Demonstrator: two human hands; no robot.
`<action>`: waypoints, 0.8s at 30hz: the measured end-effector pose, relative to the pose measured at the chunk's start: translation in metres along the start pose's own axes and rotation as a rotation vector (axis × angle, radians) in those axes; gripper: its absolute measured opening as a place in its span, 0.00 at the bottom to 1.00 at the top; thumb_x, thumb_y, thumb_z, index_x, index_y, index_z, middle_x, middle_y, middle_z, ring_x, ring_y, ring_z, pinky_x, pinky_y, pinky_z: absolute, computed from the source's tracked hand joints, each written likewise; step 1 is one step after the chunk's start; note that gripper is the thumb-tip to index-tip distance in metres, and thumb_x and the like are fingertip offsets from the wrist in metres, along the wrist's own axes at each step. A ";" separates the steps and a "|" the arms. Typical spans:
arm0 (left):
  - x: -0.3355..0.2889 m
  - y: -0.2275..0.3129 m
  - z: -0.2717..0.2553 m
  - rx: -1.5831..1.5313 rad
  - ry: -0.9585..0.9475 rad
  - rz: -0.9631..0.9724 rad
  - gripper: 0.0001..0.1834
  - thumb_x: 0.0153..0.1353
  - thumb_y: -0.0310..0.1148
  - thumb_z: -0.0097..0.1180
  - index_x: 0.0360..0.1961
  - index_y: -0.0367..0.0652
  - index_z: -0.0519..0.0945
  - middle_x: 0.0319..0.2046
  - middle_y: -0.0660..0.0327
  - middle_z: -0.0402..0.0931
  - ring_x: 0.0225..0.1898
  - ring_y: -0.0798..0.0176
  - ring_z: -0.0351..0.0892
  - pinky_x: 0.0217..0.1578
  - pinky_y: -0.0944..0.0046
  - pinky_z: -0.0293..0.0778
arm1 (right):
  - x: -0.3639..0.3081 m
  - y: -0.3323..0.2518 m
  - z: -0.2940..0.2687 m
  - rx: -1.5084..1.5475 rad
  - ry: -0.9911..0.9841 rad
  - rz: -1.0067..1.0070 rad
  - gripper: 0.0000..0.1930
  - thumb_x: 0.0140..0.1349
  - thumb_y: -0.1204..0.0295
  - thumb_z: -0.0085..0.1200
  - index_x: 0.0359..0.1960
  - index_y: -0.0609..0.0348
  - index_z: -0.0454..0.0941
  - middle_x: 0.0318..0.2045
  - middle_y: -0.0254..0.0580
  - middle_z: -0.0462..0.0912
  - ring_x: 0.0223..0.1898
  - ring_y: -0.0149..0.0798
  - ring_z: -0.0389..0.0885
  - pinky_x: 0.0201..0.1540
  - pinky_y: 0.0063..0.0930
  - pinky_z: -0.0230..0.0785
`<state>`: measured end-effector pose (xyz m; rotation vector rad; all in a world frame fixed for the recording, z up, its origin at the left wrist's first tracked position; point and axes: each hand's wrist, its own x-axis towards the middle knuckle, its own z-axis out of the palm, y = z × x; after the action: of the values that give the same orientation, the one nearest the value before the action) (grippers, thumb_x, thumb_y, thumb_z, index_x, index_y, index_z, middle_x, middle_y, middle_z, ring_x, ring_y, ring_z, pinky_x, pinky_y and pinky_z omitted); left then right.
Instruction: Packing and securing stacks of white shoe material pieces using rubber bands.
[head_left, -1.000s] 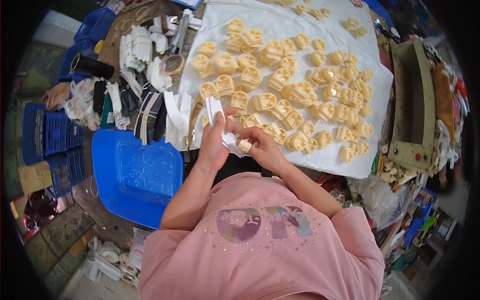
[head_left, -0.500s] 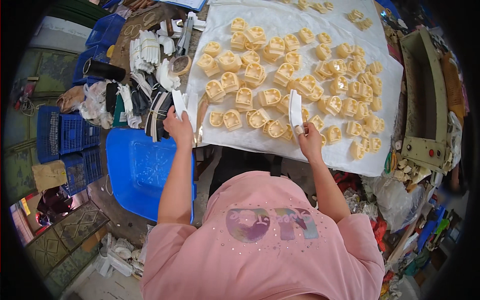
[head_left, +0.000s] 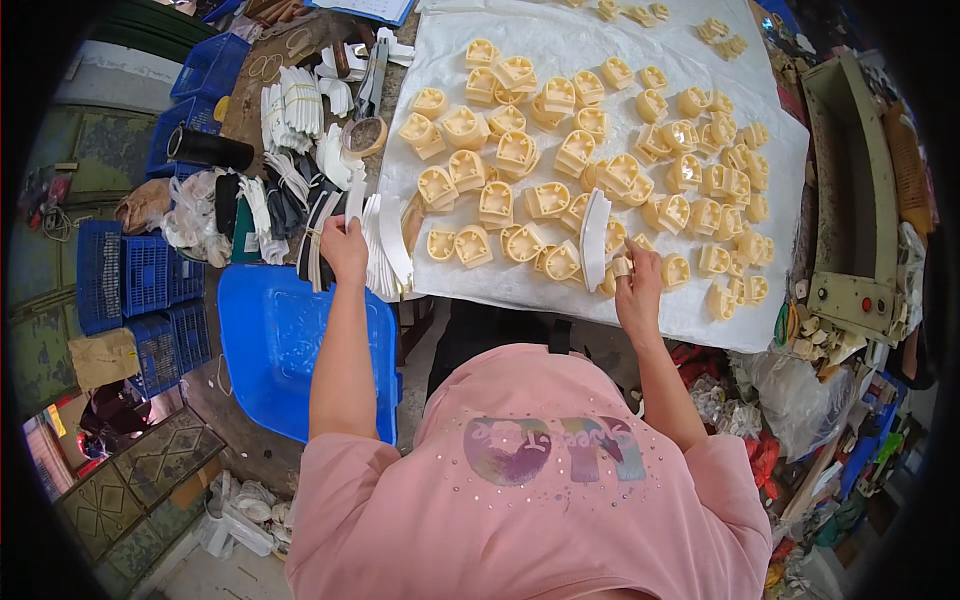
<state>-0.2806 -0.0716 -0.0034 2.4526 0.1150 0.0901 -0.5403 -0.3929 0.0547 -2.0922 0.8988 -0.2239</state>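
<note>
A person's bare forearms (head_left: 343, 365) reach forward, well apart, the left hand (head_left: 345, 250) pinching with thumb and fingers left of the white sheet's (head_left: 690, 318) near left corner, the right hand (head_left: 641, 288) at its near edge, fingers loosely bent, pointing toward the far edge.

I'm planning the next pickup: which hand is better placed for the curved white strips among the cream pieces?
Right, I'd judge. The right hand is close beside those curved white strips; the left hand is beyond the left edge of the white sheet and seems to pinch another white strip.
</note>
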 end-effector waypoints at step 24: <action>-0.156 0.186 -0.015 -0.675 -0.909 0.070 0.15 0.67 0.36 0.35 0.37 0.35 0.70 0.19 0.62 0.71 0.15 0.71 0.70 0.16 0.71 0.67 | -0.009 -0.095 -0.001 0.013 -0.202 -0.427 0.20 0.44 0.84 0.45 0.42 0.54 0.74 0.29 0.43 0.71 0.30 0.46 0.74 0.29 0.36 0.68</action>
<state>-0.4261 -0.2218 0.1206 1.6270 -0.3465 -0.8120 -0.4977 -0.3493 0.1278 -2.2290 0.3244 -0.2333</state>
